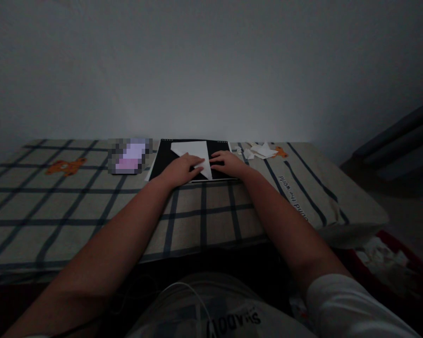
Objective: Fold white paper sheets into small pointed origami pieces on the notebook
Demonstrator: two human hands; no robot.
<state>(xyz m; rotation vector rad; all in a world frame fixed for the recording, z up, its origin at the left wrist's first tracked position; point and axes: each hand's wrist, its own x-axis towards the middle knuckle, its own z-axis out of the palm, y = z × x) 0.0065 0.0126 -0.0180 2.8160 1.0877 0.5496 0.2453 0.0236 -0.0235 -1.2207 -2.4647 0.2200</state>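
Observation:
A folded sheet of white paper point(193, 149), with a slanted lower left edge and a point toward me, lies on a black pad point(164, 162). My left hand point(183, 169) rests over the paper's lower left side, fingers stretched out and spread across it. At the paper's right edge is my right hand point(229, 164), its fingers apart and lying flat, fingertips at or just beside that edge. Part of the paper's lower left is hidden under my left hand.
A phone point(130, 156), blurred out, lies left of the pad. Folded white paper pieces point(262, 150) are to the right. A checked cloth point(91, 202) covers the table, which meets a plain wall point(197, 70). A red bin point(414, 256) with crumpled paper stands at lower right.

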